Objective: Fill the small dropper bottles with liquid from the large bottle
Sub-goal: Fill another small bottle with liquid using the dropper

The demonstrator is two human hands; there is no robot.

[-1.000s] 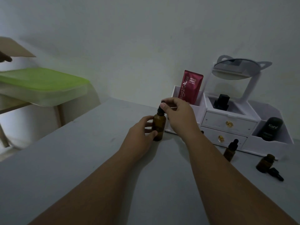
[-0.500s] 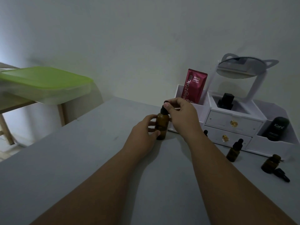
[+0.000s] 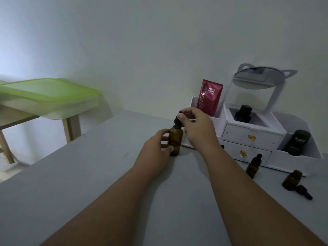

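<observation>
- Amber glass, dark and see-through: the big bottle [image 3: 175, 142] stands upright on the grey table [image 3: 88, 183], mid-table and just in front of the left end of the white organiser [image 3: 248, 137].
- Its body is round with a short shoulder. Whether it holds liquid, or how much, is too dim to tell.
- A black dropper cap [image 3: 178, 120] sits on its neck, with a rubber bulb on top.
- The left hand [image 3: 156, 148] wraps its thumb and fingers round the lower body of the bottle, most likely to keep it from turning or tipping while the top is worked.
- The right hand [image 3: 197, 126] comes from above and pinches the cap between its thumb and curled fingers. This grip suits unscrewing it or lifting it off.
- I judge the step to be opening the big bottle, so filling has not yet begun.
- Two small bottles wait well to the right, near the organiser's drawers. One is capped [image 3: 253, 166] and stands upright.
- The other is open [image 3: 291, 180], and its loose dropper [image 3: 304, 191] lies on the table just beside it, so it looks ready to be filled first.
- Both small bottles stand apart from the hands, which leaves room to work in the middle of the table.
</observation>
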